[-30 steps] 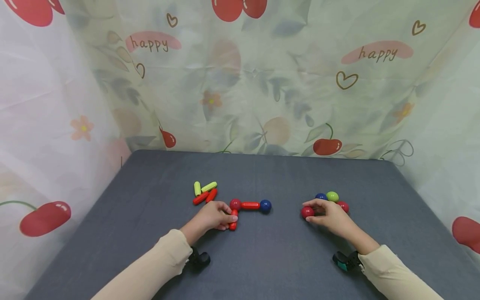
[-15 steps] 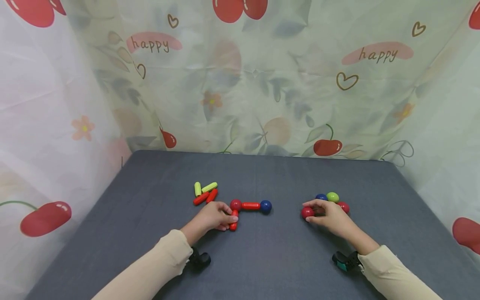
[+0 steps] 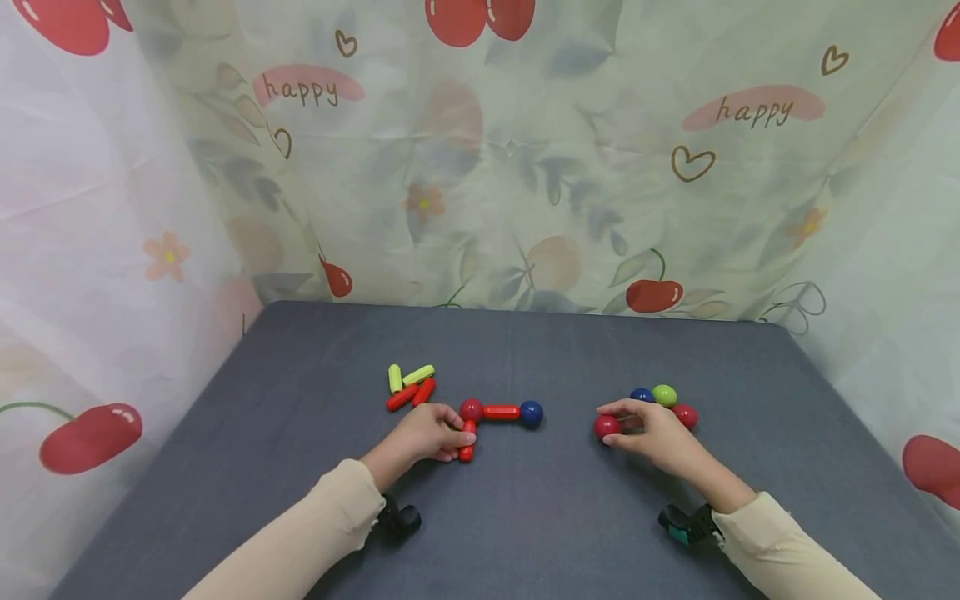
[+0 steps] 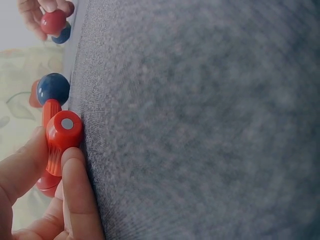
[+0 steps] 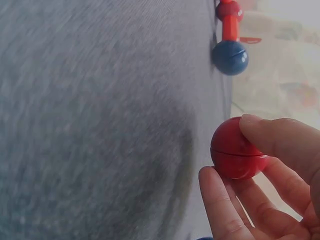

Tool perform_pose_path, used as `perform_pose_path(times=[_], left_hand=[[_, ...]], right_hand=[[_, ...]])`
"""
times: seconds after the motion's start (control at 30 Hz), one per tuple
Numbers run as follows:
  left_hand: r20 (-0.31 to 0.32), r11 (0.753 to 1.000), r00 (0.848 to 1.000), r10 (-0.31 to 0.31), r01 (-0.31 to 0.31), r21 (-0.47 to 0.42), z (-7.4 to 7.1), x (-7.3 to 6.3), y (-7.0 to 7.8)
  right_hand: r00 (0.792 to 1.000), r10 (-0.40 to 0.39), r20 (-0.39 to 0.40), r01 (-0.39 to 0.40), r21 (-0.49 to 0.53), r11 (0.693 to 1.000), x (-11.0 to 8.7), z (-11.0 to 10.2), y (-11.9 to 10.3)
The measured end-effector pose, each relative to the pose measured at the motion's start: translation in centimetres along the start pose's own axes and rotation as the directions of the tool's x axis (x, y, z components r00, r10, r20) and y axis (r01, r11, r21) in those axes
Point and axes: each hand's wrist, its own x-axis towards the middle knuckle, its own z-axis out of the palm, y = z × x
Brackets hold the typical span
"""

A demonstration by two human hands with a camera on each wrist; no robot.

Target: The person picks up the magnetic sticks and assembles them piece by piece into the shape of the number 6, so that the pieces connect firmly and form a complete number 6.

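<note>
My left hand (image 3: 426, 432) pinches a red rod (image 3: 467, 452) between thumb and fingers. The rod's far end meets a red ball (image 3: 471, 409), from which a second red rod (image 3: 501, 412) runs right to a blue ball (image 3: 531, 413). In the left wrist view, the held rod's near end (image 4: 65, 127) shows a round silver disc. My right hand (image 3: 660, 435) holds another red ball (image 3: 607, 427) by thumb and fingertips, low over the table. A seam crosses that ball (image 5: 237, 150) in the right wrist view.
Behind the right hand lie a blue ball (image 3: 642, 395), a green ball (image 3: 664, 395) and a red ball (image 3: 685, 416). Two yellow-green rods (image 3: 418, 374) and two red rods (image 3: 402, 397) lie beyond the left hand. A patterned curtain (image 3: 510, 167) hangs behind the grey table (image 3: 525, 517).
My right hand has shifted slightly left with its red ball, away from the other balls. The left hand and the joined pieces have stayed in place.
</note>
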Motion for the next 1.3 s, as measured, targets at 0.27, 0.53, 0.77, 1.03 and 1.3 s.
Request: perform_pose_path(times=[0.27, 0.53, 0.77, 1.03, 1.3], left_hand=[[-0.005, 1.0, 1.0, 0.015, -0.015, -0.003, 0.1, 0.1, -0.1], [-0.007, 0.999, 1.0, 0.03, -0.03, -0.015, 0.2, 0.1, -0.1], [-0.003, 0.999, 0.999, 0.035, -0.035, -0.022, 0.1, -0.1, 0.0], [-0.008, 1.0, 1.0, 0.025, -0.026, -0.017, 0.1, 0.0, 0.0], [-0.002, 0.999, 0.999, 0.033, -0.033, -0.017, 0.1, 0.0, -0.1]], right_hand=[[0.999, -0.027, 0.017, 0.027, 0.014, 1.0, -0.5, 0.5, -1.5], [0.997, -0.054, 0.047, 0.052, 0.06, 0.997, -1.0, 1.3, -2.9], [0.995, -0.073, 0.075, 0.066, 0.085, 0.994, -1.3, 2.5, -3.7], [0.988, -0.091, 0.124, 0.078, 0.105, 0.991, -1.4, 4.3, -4.4], [0.981, -0.107, 0.16, 0.086, 0.136, 0.987, -1.2, 5.7, -5.5]])
